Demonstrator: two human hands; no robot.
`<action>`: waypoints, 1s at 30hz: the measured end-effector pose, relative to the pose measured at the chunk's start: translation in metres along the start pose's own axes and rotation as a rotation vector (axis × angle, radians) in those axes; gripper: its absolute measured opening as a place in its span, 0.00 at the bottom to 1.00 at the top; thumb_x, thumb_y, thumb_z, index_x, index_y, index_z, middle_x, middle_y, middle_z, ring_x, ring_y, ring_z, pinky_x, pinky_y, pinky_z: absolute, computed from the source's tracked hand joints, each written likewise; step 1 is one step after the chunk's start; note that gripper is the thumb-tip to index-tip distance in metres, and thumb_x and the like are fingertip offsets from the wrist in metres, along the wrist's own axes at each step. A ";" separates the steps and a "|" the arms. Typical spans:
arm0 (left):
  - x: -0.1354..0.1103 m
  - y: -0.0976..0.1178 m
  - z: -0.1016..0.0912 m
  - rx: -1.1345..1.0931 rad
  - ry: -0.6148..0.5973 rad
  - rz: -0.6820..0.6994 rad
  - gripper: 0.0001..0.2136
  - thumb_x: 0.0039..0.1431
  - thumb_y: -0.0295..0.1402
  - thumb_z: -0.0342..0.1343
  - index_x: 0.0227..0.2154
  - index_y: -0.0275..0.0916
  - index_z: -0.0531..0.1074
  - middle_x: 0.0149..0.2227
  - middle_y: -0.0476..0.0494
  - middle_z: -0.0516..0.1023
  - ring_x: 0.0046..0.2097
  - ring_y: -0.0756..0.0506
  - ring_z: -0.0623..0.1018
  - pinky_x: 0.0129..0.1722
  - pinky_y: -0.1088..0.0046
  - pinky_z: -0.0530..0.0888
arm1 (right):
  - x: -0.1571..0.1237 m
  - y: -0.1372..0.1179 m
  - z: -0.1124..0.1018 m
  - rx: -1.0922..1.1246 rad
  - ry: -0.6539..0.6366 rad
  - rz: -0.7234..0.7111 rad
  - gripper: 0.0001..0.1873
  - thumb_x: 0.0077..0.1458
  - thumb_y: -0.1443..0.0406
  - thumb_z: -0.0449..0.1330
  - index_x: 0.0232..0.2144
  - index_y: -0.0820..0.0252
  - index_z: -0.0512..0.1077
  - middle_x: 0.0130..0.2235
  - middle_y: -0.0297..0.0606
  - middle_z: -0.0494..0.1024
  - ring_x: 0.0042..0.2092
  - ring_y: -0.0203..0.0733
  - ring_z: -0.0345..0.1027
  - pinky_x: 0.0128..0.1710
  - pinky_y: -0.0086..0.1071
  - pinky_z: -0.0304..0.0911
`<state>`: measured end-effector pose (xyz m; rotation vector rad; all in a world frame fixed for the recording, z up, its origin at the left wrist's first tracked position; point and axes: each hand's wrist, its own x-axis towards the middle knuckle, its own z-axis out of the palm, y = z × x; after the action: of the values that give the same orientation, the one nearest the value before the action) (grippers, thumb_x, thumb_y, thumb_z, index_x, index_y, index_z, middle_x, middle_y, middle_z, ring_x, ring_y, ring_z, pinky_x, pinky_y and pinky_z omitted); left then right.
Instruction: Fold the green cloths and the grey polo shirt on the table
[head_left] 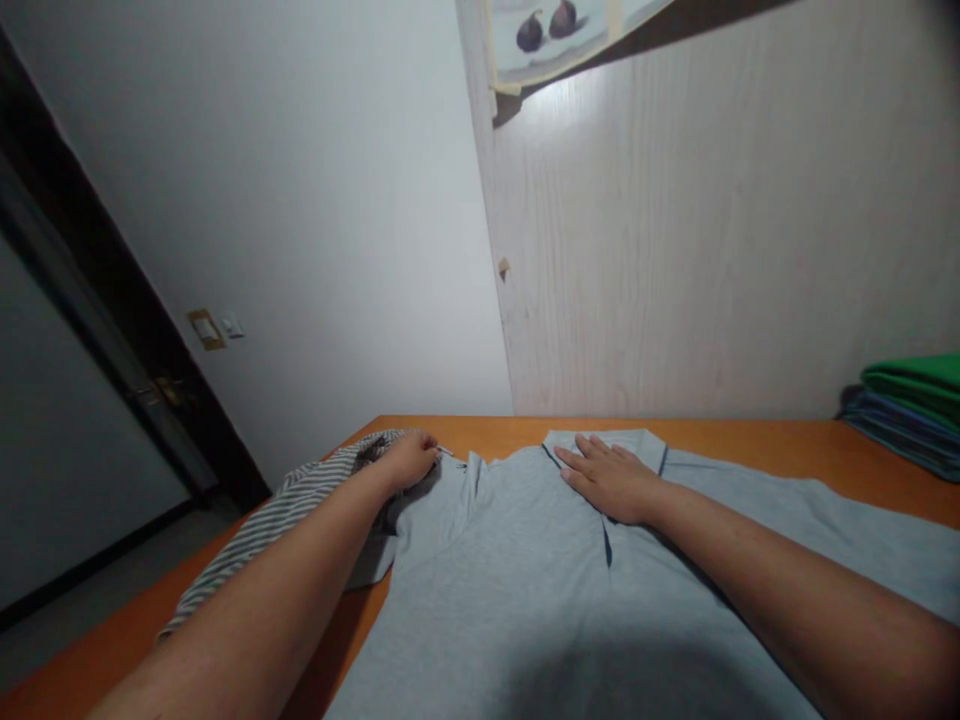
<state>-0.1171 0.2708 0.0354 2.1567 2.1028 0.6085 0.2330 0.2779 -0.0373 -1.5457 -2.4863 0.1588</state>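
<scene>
A light grey polo shirt (510,560) lies spread on the orange table, its collar (637,440) towards the far edge and a dark-trimmed placket slit below it. My right hand (611,480) rests flat on the collar area, fingers stretched out. At the shirt's left sleeve side, my left hand (411,458) has its fingers closed on the grey fabric, which bunches into small folds beside it. Under and beside my left forearm is a striped grey-and-white garment (300,505), partly hidden by the arm.
The orange table (750,435) meets a pale wood panel and white wall at its far edge. Folded clothes (911,410), green on top of dark blue, are stacked at the right. A door (82,330) stands at the left beyond the table.
</scene>
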 end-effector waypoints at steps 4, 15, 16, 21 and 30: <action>-0.013 -0.007 0.010 0.111 -0.065 0.072 0.19 0.52 0.30 0.54 0.48 0.42 0.76 0.52 0.39 0.79 0.56 0.41 0.75 0.58 0.66 0.67 | 0.000 0.000 0.001 -0.013 -0.001 0.012 0.33 0.67 0.47 0.38 0.70 0.46 0.52 0.72 0.43 0.50 0.72 0.57 0.39 0.67 0.54 0.42; -0.011 0.017 0.003 0.145 0.018 0.040 0.03 0.52 0.32 0.54 0.29 0.41 0.72 0.37 0.44 0.78 0.45 0.41 0.76 0.47 0.66 0.71 | -0.002 -0.003 -0.007 -0.018 -0.043 -0.012 0.35 0.67 0.46 0.37 0.70 0.50 0.52 0.72 0.46 0.48 0.72 0.60 0.38 0.67 0.56 0.42; -0.013 0.018 0.000 0.118 0.052 0.039 0.04 0.55 0.32 0.51 0.29 0.41 0.71 0.35 0.45 0.77 0.42 0.43 0.76 0.43 0.69 0.71 | -0.002 -0.003 -0.008 -0.018 -0.045 -0.014 0.35 0.67 0.46 0.37 0.70 0.50 0.52 0.72 0.46 0.48 0.72 0.60 0.38 0.67 0.56 0.42; -0.027 0.021 -0.018 0.049 0.249 -0.031 0.10 0.64 0.35 0.39 0.36 0.42 0.65 0.32 0.49 0.74 0.34 0.47 0.74 0.33 0.75 0.70 | -0.002 -0.003 -0.007 -0.018 -0.045 -0.016 0.35 0.67 0.46 0.37 0.71 0.50 0.51 0.72 0.46 0.48 0.72 0.61 0.38 0.67 0.56 0.42; -0.061 0.011 -0.046 0.268 0.333 -0.234 0.08 0.61 0.35 0.47 0.42 0.41 0.66 0.32 0.39 0.77 0.36 0.37 0.77 0.36 0.65 0.67 | -0.003 -0.004 -0.009 -0.019 -0.046 -0.013 0.35 0.67 0.46 0.37 0.71 0.50 0.51 0.72 0.48 0.49 0.72 0.60 0.39 0.67 0.56 0.42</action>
<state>-0.1203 0.2005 0.0670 1.9956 2.7045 0.7422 0.2324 0.2732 -0.0282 -1.5504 -2.5395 0.1718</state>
